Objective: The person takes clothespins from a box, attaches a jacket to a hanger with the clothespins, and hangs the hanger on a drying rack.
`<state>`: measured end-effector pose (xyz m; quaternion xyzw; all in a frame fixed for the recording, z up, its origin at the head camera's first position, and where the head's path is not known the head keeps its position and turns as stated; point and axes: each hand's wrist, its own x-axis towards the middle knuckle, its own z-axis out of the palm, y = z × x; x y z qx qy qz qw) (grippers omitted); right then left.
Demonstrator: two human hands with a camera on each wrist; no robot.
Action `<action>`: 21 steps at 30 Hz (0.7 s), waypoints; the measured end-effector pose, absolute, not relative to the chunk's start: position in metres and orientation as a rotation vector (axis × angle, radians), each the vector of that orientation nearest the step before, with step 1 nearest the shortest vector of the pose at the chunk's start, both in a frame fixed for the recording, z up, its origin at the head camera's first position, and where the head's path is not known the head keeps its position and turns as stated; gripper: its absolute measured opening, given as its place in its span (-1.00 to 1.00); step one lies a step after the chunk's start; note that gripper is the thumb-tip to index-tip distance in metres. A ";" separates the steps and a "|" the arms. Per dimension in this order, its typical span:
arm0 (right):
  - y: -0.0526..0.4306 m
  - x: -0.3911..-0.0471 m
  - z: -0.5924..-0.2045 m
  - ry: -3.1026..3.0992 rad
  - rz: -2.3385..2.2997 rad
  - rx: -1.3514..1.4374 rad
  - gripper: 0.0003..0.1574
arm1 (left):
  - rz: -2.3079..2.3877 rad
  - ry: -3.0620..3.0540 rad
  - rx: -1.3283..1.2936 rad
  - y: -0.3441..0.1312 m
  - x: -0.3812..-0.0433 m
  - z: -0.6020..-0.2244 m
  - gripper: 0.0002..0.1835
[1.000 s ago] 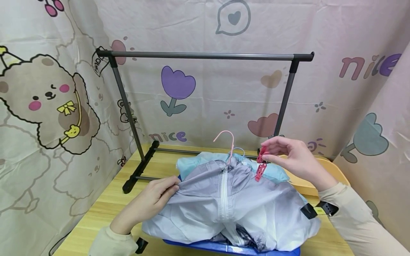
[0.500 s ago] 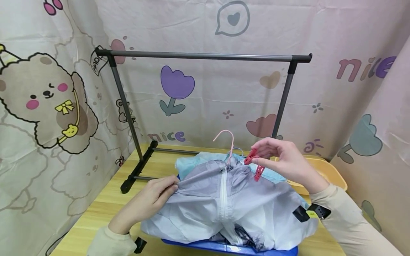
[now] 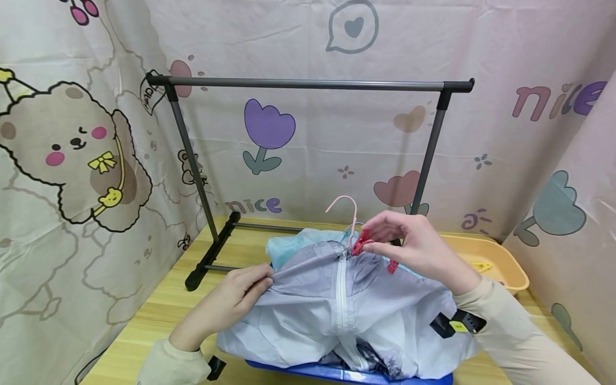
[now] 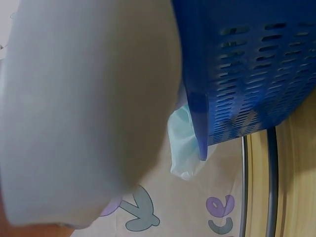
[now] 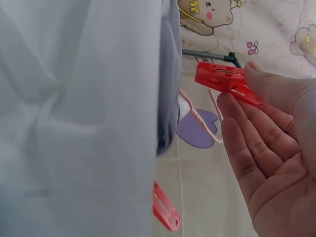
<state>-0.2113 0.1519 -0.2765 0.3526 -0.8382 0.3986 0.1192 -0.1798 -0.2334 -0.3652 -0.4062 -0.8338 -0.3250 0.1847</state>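
Observation:
A pale grey zip jacket (image 3: 308, 310) on a pink hanger (image 3: 355, 211) lies over a blue basket (image 3: 356, 375). My left hand (image 3: 228, 299) holds the jacket's left shoulder between thumb and fingers. With thumb and fingertips, my right hand (image 3: 414, 246) pinches a red clothespin (image 5: 219, 76) beside the base of the hanger's hook, close to the collar. A second red clothespin (image 3: 392, 266) is clipped on the jacket's right shoulder, partly behind my right hand. Behind the jacket a light blue garment (image 3: 284, 248) shows. In the left wrist view, pale cloth covers much of the picture.
A dark metal clothes rack (image 3: 308, 83) stands at the back of the wooden table (image 3: 159, 321). An orange-yellow basin (image 3: 512, 262) with small yellow things in it sits at the right. Printed cloth curtains (image 3: 337, 139) close off the back and sides.
My right hand has moved left with its clothespin, from above the clipped one to beside the hanger's hook. More of the basin shows now. The left hand stays on the shoulder.

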 end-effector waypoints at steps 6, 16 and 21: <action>0.140 -0.212 -0.277 -2.450 1.163 1.077 -0.65 | -0.925 -2.377 -1.134 -0.234 -0.180 -0.366 -0.75; 0.123 -0.210 -0.274 -2.399 1.181 1.183 -0.69 | -0.924 -2.361 -1.147 -0.234 -0.179 -0.367 -0.75; 0.115 -0.210 -0.273 -2.361 1.172 1.232 -0.70 | -0.921 -2.351 -1.151 -0.234 -0.180 -0.368 -0.75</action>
